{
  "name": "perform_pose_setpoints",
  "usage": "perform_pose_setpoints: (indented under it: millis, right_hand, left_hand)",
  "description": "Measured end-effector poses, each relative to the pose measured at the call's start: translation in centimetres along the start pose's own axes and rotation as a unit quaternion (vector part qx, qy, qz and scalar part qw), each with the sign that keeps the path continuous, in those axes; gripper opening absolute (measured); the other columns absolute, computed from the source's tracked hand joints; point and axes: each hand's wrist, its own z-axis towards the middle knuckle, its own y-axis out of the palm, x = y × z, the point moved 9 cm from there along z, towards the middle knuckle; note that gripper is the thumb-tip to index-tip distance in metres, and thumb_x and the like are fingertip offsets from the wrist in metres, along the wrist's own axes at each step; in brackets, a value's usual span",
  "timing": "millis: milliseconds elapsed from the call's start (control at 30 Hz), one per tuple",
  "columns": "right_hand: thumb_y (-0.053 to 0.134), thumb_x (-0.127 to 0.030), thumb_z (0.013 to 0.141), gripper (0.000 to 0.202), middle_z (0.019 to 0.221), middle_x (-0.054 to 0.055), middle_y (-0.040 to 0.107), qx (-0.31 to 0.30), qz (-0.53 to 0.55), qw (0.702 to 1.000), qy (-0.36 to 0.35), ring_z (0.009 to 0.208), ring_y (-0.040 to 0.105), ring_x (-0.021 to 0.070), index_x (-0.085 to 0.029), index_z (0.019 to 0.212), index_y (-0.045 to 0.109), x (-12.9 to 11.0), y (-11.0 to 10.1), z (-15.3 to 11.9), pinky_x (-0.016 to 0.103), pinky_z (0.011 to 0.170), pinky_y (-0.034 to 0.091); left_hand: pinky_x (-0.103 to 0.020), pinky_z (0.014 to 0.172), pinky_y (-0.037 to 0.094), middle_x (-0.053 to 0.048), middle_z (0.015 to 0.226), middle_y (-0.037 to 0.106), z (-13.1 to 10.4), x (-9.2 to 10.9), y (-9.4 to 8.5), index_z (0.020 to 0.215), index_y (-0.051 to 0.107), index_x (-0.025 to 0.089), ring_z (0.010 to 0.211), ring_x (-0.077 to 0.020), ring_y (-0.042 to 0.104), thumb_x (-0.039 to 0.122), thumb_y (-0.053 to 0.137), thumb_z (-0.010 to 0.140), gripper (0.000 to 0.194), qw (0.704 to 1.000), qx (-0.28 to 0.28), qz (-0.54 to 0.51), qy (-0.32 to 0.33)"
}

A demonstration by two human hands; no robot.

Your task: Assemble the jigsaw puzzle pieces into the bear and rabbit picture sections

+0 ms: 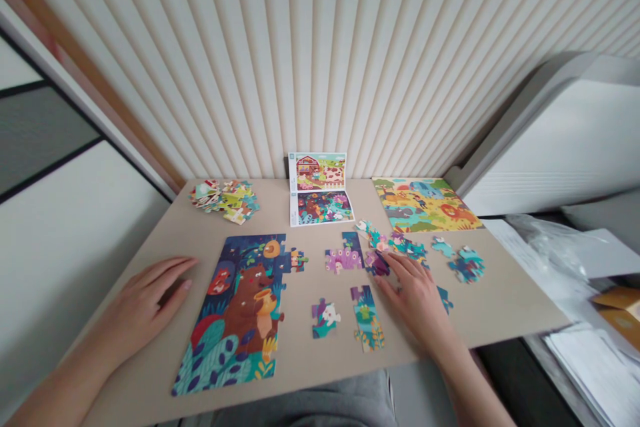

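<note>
My left hand [150, 303] rests on the table left of the bear puzzle, holding nothing, with its thumb and fingers stretched out and apart. With its thumb and forefinger, my right hand [415, 290] grips a purple puzzle piece [376, 263] against the tabletop. That piece lies just right of a joined section with a purple tree [345, 257]. The partly joined bear puzzle [245, 313] lies between my hands. Nearer me are a white-animal piece [326, 318] and a joined frog strip [367, 319]. Part of a dark blue piece [444, 300] shows beside my right wrist.
A folded picture card [323, 190] stands at the back. Loose pieces [225, 200] are heaped back left, others [410, 245] beyond my right hand. A joined safari puzzle [425, 205] lies back right. Papers [595, 373] lie beyond the table's [150, 393] right edge.
</note>
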Motion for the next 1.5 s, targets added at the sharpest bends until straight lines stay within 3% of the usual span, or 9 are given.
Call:
perform_pose_setpoints:
  millis: [200,400,567,700,800,967,1233,1500]
  right_hand:
    - [0.059,-0.042,0.105,0.044,0.140,0.011,0.071,-0.014,0.018,0.999,0.023,0.130,0.065,0.0317,-0.025,0.146,0.063,0.7,1.2,0.6,0.052,0.110,0.049]
    - [0.058,-0.045,0.107,0.043,0.136,0.011,0.073,0.011,0.011,0.999,0.045,0.124,0.068,0.0309,-0.025,0.143,0.065,0.6,-0.3,-0.2,0.050,0.106,0.050]
    - [0.060,-0.047,0.106,0.036,0.124,0.011,0.077,0.027,0.009,0.999,0.019,0.111,0.073,0.0294,-0.025,0.132,0.072,-3.3,-1.3,-1.3,0.046,0.097,0.052]
    - [0.060,-0.045,0.107,0.031,0.122,0.010,0.078,0.018,0.027,0.999,0.014,0.109,0.073,0.0289,-0.026,0.128,0.071,-7.4,-0.8,-1.2,0.045,0.094,0.051]
    - [0.058,-0.043,0.108,0.029,0.118,0.010,0.078,0.021,0.033,0.999,0.018,0.105,0.073,0.0281,-0.025,0.126,0.071,-9.0,-0.3,-1.0,0.043,0.091,0.049]
    - [0.058,-0.049,0.108,0.034,0.120,0.012,0.077,0.055,-0.031,0.997,0.054,0.107,0.071,0.0305,-0.023,0.127,0.071,-7.7,-0.2,-1.4,0.044,0.091,0.046]
    - [0.055,-0.060,0.107,0.045,0.119,0.013,0.076,0.041,-0.043,0.997,0.059,0.107,0.070,0.0322,-0.023,0.128,0.070,-6.7,0.1,-1.9,0.045,0.089,0.046]
    - [0.054,-0.066,0.105,0.064,0.121,0.013,0.073,0.007,-0.033,0.998,0.055,0.107,0.070,0.0316,-0.026,0.155,0.050,-7.0,-0.3,-6.2,0.044,0.086,0.051]
  left_hand:
    - [-0.047,0.125,0.040,-0.010,0.147,0.063,0.0,0.1,0.0,0.144,0.059,0.024,0.136,-0.0286,0.060,0.052,0.048,0.105,0.049,1.000,0.003,-0.001,0.003]
    - [-0.048,0.125,0.039,-0.011,0.148,0.063,0.0,0.2,0.0,0.145,0.057,0.024,0.135,-0.0281,0.059,0.052,0.046,0.106,0.050,1.000,-0.002,-0.001,0.000]
    - [-0.048,0.126,0.039,-0.011,0.148,0.062,0.0,0.1,0.2,0.146,0.058,0.023,0.136,-0.0278,0.059,0.052,0.045,0.106,0.051,1.000,-0.007,-0.001,0.001]
    - [-0.047,0.125,0.040,-0.011,0.149,0.063,0.0,-0.1,0.3,0.147,0.058,0.024,0.137,-0.0281,0.059,0.053,0.046,0.105,0.052,1.000,-0.010,-0.003,-0.002]
    - [-0.047,0.126,0.039,-0.011,0.150,0.062,-0.1,-0.2,0.4,0.147,0.057,0.024,0.137,-0.0280,0.058,0.052,0.045,0.106,0.051,1.000,-0.012,0.002,-0.001]
    - [-0.044,0.126,0.038,-0.010,0.150,0.062,-0.1,-0.1,0.4,0.147,0.058,0.023,0.138,-0.0269,0.058,0.051,0.047,0.106,0.051,1.000,-0.005,0.000,0.006]
    - [-0.046,0.124,0.039,-0.011,0.149,0.062,0.0,0.1,0.3,0.146,0.058,0.023,0.136,-0.0274,0.058,0.051,0.047,0.106,0.050,1.000,-0.003,-0.004,0.009]
    - [-0.046,0.126,0.037,-0.011,0.149,0.062,0.2,0.7,0.0,0.145,0.059,0.020,0.137,-0.0267,0.057,0.052,0.041,0.107,0.053,1.000,-0.022,0.014,-0.011]
